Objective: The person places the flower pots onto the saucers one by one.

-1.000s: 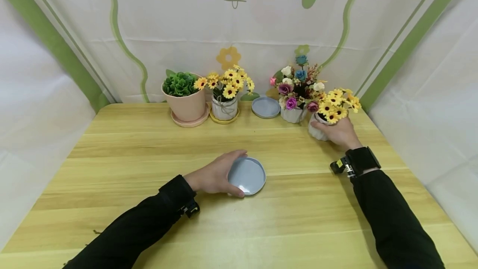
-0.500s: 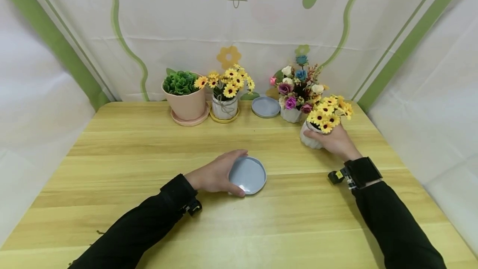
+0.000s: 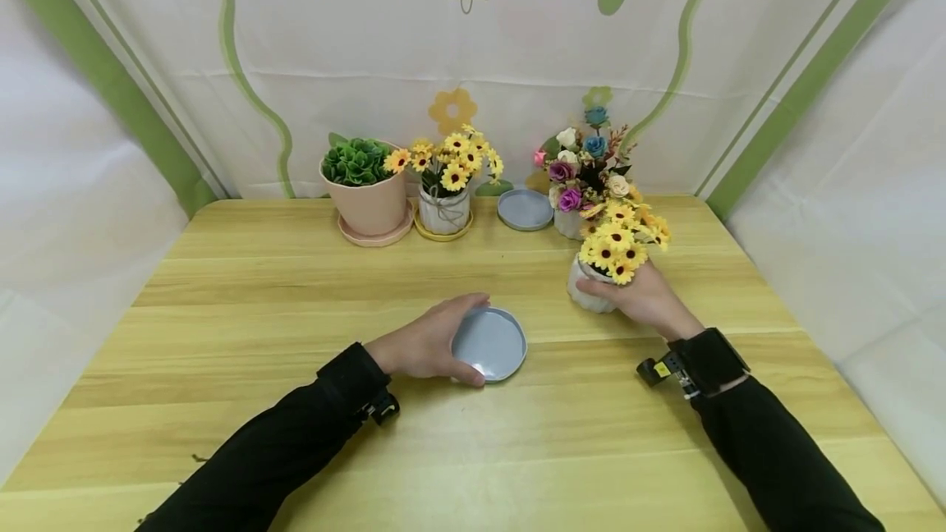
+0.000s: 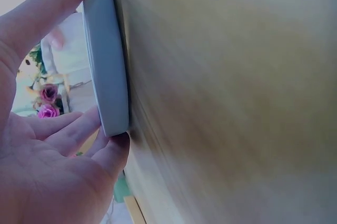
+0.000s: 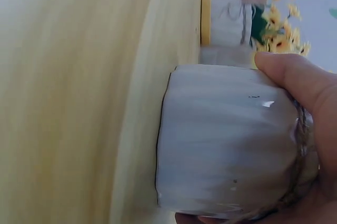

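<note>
My left hand [image 3: 423,345] holds a round blue-grey saucer [image 3: 491,345] by its rim at the middle of the table. The left wrist view has the thumb at one edge of the saucer [image 4: 107,61] and fingers at the opposite edge. To the right, my right hand [image 3: 652,299] grips a white ribbed flowerpot [image 3: 584,290] with yellow daisy-like flowers [image 3: 615,243]. Twine circles the flowerpot [image 5: 226,140] near its top in the right wrist view. I cannot tell whether its base touches the wood.
Along the back stand a pink pot [image 3: 372,210] with a green plant, a white pot [image 3: 444,213] of yellow flowers on a yellow saucer [image 3: 443,236], another blue-grey saucer [image 3: 525,210], and a white pot [image 3: 567,224] of mixed roses, partly hidden. A fabric backdrop [image 3: 355,56] rises behind.
My right hand has carried the flowerpot left and nearer to me, away from the back right, and its flowers now overlap the rose pot. The left hand and saucer have stayed put.
</note>
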The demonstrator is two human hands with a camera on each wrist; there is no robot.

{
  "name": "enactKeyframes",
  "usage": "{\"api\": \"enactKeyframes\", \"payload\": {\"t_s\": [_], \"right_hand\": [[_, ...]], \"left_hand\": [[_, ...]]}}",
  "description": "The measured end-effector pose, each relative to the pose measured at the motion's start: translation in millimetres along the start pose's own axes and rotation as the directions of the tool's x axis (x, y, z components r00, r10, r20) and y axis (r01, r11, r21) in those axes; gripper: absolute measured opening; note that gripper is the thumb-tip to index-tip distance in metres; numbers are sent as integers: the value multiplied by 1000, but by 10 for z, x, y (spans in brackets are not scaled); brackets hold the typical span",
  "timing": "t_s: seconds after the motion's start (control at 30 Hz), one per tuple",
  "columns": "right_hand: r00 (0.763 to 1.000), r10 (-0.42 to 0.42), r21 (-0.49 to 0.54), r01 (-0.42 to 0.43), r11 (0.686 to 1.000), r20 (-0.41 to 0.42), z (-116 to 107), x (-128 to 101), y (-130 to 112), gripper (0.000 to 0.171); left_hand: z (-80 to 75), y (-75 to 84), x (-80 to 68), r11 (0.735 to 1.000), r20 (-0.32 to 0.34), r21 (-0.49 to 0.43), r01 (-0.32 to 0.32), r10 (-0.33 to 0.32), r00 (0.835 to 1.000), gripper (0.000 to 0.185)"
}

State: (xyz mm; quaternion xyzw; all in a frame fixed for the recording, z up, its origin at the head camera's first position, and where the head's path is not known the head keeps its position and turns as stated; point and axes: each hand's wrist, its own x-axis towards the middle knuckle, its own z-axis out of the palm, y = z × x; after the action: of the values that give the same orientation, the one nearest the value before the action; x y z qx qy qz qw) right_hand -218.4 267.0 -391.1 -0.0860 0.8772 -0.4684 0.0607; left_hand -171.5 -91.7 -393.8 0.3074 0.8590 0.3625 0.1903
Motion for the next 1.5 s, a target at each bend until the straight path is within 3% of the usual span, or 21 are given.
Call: {"api": "enactKeyframes", "payload": {"t_s": [0.67, 0.9, 1.23, 1.5], "right_hand": [[993, -53, -6, 54, 999, 109, 441, -182, -294, 90], [981, -134, -30, 140, 990, 141, 564, -176, -372, 84], [975, -187, -2, 188, 982, 123, 620, -173, -406, 82], [968, -232, 1, 233, 972, 94, 609, -172, -582, 84]], "left_hand": [[-2, -20, -4, 1000, 2, -19, -3, 4, 1000, 116], [0, -19, -4, 999, -1, -33, -10, 9, 1000, 116], [25, -50, -5, 998, 9, -60, 4, -3, 1000, 117], [17, -61, -10, 999, 9, -46, -4, 5, 1000, 116]]}}
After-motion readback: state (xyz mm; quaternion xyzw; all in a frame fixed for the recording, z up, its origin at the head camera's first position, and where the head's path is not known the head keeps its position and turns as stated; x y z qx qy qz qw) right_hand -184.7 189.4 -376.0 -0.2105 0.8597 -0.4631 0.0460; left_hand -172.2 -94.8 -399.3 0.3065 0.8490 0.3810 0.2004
